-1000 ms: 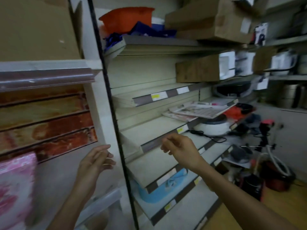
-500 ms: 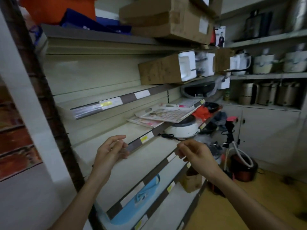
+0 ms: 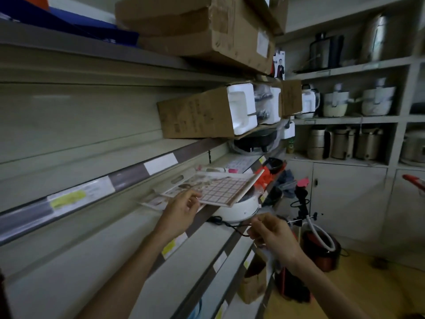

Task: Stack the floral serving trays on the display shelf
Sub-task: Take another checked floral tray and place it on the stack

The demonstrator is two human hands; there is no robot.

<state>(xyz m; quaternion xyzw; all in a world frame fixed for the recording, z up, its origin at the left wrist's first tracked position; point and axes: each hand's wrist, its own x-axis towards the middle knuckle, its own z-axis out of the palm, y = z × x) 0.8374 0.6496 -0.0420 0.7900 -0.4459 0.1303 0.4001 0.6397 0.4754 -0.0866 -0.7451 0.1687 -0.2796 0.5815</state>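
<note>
Although white and yellow price labels (image 3: 81,197) run along the grey shelf edges, their print is too blurred to read, and the same goes for the dark printing on the cardboard box (image 3: 195,115) lying on the upper shelf with white foam (image 3: 241,109) showing at its open end. From the head view, the floral serving trays (image 3: 213,188) lie in a small pile on the display shelf (image 3: 103,226), the top one bearing a pink grid pattern and tilted so that its right end rests over a white round appliance (image 3: 239,208). The left hand (image 3: 181,212) reaches to the near edge of that top tray, fingers loosely spread and touching it; whether they grip it I cannot tell. The right hand (image 3: 273,236) hangs just below and right, fingers curled with the tips drawn together beside a black cord (image 3: 230,225), and I cannot tell whether it pinches the cord.
</note>
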